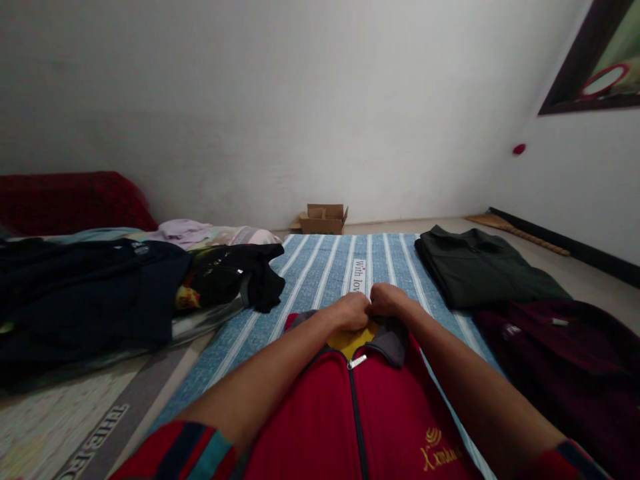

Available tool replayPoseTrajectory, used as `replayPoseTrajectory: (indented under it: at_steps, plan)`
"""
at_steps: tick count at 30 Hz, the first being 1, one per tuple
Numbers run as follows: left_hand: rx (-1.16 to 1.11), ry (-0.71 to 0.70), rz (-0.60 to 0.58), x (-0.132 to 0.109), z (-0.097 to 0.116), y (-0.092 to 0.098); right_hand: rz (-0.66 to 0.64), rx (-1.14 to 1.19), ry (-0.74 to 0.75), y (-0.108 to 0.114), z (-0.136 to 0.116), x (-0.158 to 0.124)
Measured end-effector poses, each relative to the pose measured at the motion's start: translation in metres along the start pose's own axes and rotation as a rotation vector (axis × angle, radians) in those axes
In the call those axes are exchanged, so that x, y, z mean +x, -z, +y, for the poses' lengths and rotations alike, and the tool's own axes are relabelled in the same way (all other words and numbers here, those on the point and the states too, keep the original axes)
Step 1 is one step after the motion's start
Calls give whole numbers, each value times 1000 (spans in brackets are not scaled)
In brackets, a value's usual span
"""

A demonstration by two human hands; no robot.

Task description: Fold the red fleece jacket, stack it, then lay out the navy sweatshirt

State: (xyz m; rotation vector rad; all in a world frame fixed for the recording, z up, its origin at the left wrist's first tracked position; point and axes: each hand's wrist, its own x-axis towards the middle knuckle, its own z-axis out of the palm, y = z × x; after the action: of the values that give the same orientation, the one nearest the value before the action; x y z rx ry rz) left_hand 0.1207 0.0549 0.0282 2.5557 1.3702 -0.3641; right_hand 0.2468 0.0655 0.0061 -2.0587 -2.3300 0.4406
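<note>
A red zip-up jacket (320, 413) with a grey collar and yellow lining lies front up, its zipper pull near the neck. At its collar, my left hand (353, 311) is closed, fingers curled in at the back of the neck. Right beside it, my right hand (387, 299) is closed too, knuckles toward the far side. Both hands appear to grip the collar's back edge, though the fingertips are hidden. Under the jacket spreads a blue and white striped sheet (305, 267) with printed lettering.
Dark folded clothes (485, 267) and a maroon garment (565, 360) lie on the right. Loose dark clothes (90, 287) and a black printed shirt (235, 267) are heaped on the left. An open cardboard box (323, 220) stands by the wall (320, 113).
</note>
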Motion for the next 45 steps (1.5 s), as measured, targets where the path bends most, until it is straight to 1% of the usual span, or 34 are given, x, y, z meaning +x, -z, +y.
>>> replayPoseTrajectory:
  at_steps: [4, 8, 13, 18, 21, 23, 25, 29, 31, 35, 40, 45]
  plan:
    - [-38, 2, -17, 11, -7, -9, -27, 33, 6, 4, 3, -1]
    - [-63, -2, -33, 16, -11, -12, -58, 124, 26, 10, 16, -7]
    - [-95, 21, -51, 22, -7, -12, -99, 313, 9, 13, 36, -18]
    - [-139, 60, -74, 26, -3, -13, -116, 530, 27, 13, 48, -34]
    - [-146, 93, -83, 28, -1, -13, -102, 680, 80, 9, 55, -44]
    - [-129, 113, -57, 29, 0, -13, -84, 805, 131, 2, 59, -49]
    - [-109, 120, -28, 30, 1, -12, -16, 877, 166, -8, 62, -53]
    - [-98, 120, -7, 32, 2, -11, 249, 785, 146, -31, 58, -59]
    - [-94, 124, 0, 34, 2, -11, 329, 723, 112, -39, 54, -62]
    - [-82, 141, 15, 35, 4, -12, 385, 598, 58, -41, 46, -70]
    - [-69, 154, 33, 33, 6, -13, 423, 452, 129, -36, 39, -82]
    - [-66, 163, 55, 32, 8, -15, 461, 355, 161, -38, 31, -96]
